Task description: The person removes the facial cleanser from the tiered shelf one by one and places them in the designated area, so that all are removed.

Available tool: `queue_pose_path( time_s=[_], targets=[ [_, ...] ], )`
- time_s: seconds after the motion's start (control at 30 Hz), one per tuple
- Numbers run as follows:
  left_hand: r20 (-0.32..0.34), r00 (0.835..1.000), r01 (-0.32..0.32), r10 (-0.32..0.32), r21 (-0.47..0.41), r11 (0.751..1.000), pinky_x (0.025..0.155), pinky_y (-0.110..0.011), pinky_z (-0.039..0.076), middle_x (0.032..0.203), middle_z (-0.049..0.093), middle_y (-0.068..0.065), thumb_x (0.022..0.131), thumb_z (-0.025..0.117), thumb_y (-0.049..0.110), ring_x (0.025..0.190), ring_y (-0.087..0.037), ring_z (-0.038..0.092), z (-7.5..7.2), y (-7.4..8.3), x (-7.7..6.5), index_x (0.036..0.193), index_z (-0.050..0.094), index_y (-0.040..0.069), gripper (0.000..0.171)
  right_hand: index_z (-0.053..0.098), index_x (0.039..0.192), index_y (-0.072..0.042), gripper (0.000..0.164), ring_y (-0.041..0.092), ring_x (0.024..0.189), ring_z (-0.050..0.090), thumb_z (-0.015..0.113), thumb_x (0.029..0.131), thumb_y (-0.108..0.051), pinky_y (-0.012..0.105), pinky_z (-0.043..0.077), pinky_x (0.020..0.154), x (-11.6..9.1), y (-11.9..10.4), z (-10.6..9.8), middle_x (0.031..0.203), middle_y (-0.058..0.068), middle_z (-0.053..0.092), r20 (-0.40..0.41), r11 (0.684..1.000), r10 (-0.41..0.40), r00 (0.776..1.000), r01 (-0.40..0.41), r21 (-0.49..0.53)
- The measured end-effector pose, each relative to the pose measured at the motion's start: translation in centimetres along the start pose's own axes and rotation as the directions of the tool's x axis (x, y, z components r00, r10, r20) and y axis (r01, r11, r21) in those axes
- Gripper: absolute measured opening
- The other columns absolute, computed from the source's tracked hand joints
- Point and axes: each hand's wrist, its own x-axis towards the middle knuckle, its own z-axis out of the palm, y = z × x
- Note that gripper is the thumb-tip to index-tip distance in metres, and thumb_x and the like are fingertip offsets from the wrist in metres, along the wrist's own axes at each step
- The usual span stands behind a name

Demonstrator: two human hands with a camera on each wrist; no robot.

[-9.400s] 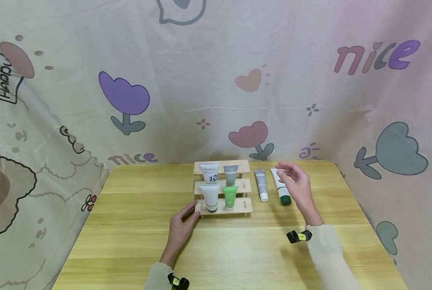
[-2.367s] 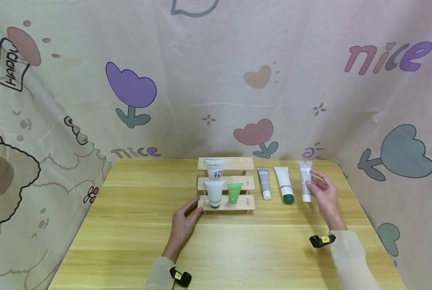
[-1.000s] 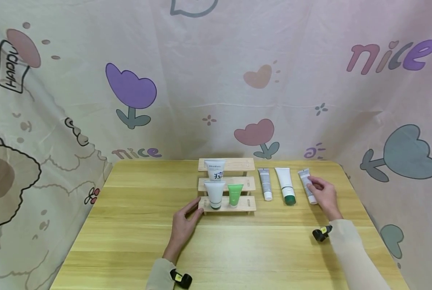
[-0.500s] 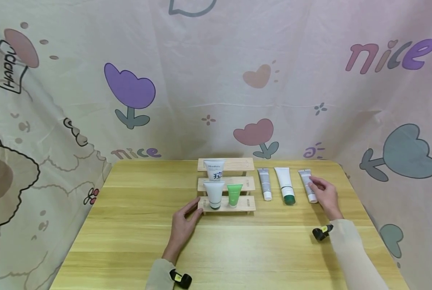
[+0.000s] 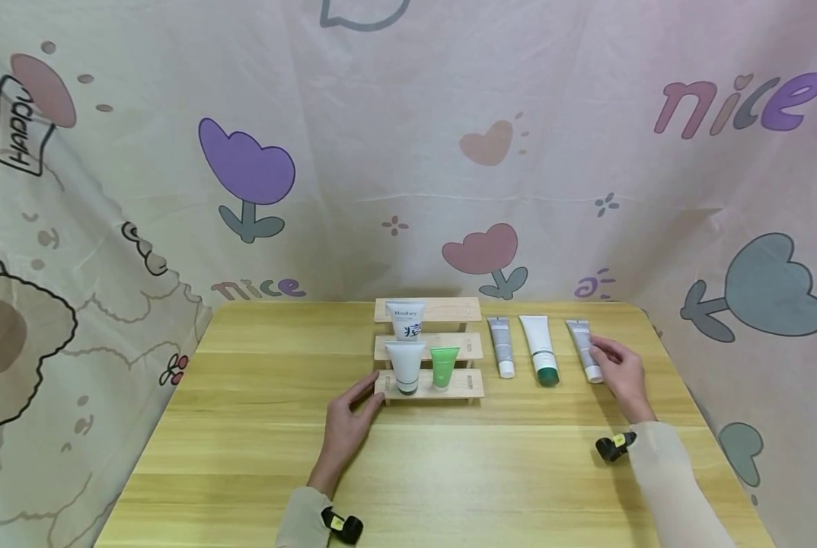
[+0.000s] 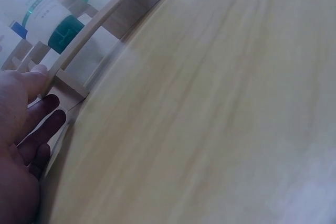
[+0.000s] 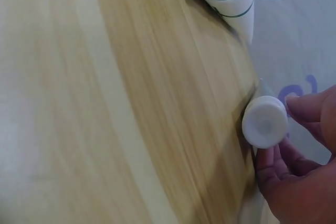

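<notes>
Left hand: thumb at the left end of the rack's lowest step, remaining fingers loosely bent beside it; whether it pinches the wood, cannot tell.

Three-step wooden rack: upright on the wood-grain table. Bears three tubes: blue-lettered white tube, base hidden; before it, on the lowest step, standing white tube, cap down, dark green; right of that, same step, small green tube.

First grey tube, white cap: lying just right of the rack, cap toward the person.

Lying white tube, green cap: next along, same direction.

Second grey tube, white cap: right end of the row, slightly slanted.

Right hand: thumb and fingers pinching the second grey tube near its cap.

Change: the second grey tube, held raised some two seconds ago, is now down on the table; its placing looks nearly complete, only the pinch remaining.
</notes>
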Motion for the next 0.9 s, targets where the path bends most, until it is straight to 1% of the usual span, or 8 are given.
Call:
queue_pose_path(
  time_s=[0.27, 0.4, 0.57, 0.73, 0.9],
  targets=[
    [0.009, 1.0, 0.013, -0.013, -0.003, 1.0, 0.105, -0.035, 0.051, 0.135, 0.067, 0.001, 0.095, 0.075, 0.03, 0.122, -0.02, 0.065, 0.0, 0.1, 0.2, 0.136, 0.068, 0.018, 0.043, 0.062, 0.138, 0.0, 0.042, -0.006, 0.095, 0.054, 0.06, 0.105, -0.025, 0.005, 0.046, 0.077, -0.7, -0.8, -0.8, 0.139, 0.024, 0.06, -0.025, 0.999, -0.026, 0.999, 0.027, 0.031],
    [0.006, 1.0, 0.005, -0.005, -0.006, 1.0, 0.105, -0.035, 0.051, 0.135, 0.067, 0.0, 0.095, 0.076, 0.027, 0.122, -0.02, 0.065, 0.0, 0.3, 0.4, 0.135, 0.069, 0.018, 0.042, 0.063, 0.137, 0.0, 0.04, -0.005, 0.097, 0.055, 0.061, 0.104, -0.023, 0.005, 0.048, 0.077, -1.2, -1.6, -1.1, 0.137, 0.022, 0.061, -0.04, 0.997, -0.046, 0.998, 0.048, 0.056],
    [0.004, 1.0, 0.007, -0.007, -0.008, 1.0, 0.105, -0.036, 0.051, 0.134, 0.067, 0.001, 0.095, 0.076, 0.027, 0.122, -0.019, 0.065, 0.0, 0.4, 0.4, 0.135, 0.069, 0.019, 0.041, 0.062, 0.138, 0.0, 0.041, -0.003, 0.102, 0.056, 0.062, 0.104, -0.023, 0.007, 0.049, 0.08, -2.2, -2.9, -1.3, 0.137, 0.019, 0.061, -0.043, 0.993, -0.065, 0.997, 0.069, 0.099],
    [0.0, 1.0, 0.011, -0.011, 0.0, 1.0, 0.106, -0.037, 0.05, 0.134, 0.067, 0.001, 0.096, 0.075, 0.028, 0.122, -0.02, 0.065, 0.0, 0.3, 0.2, 0.135, 0.069, 0.018, 0.041, 0.063, 0.136, 0.0, 0.038, 0.0, 0.107, 0.058, 0.063, 0.104, -0.02, 0.007, 0.049, 0.084, -3.4, -4.8, -1.0, 0.136, 0.018, 0.062, -0.05, 0.98, -0.14, 0.989, 0.146, 0.135],
    [-0.013, 1.0, -0.009, 0.009, 0.007, 1.0, 0.106, -0.036, 0.05, 0.132, 0.069, -0.001, 0.095, 0.076, 0.025, 0.12, -0.02, 0.066, 0.0, 0.1, 0.0, 0.134, 0.07, 0.016, 0.041, 0.062, 0.134, 0.005, 0.036, 0.006, 0.108, 0.062, 0.065, 0.102, -0.012, 0.011, 0.054, 0.082, -4.6, -6.3, -0.5, 0.131, 0.011, 0.065, -0.032, 0.949, -0.217, 0.976, 0.218, 0.228]
  ],
)
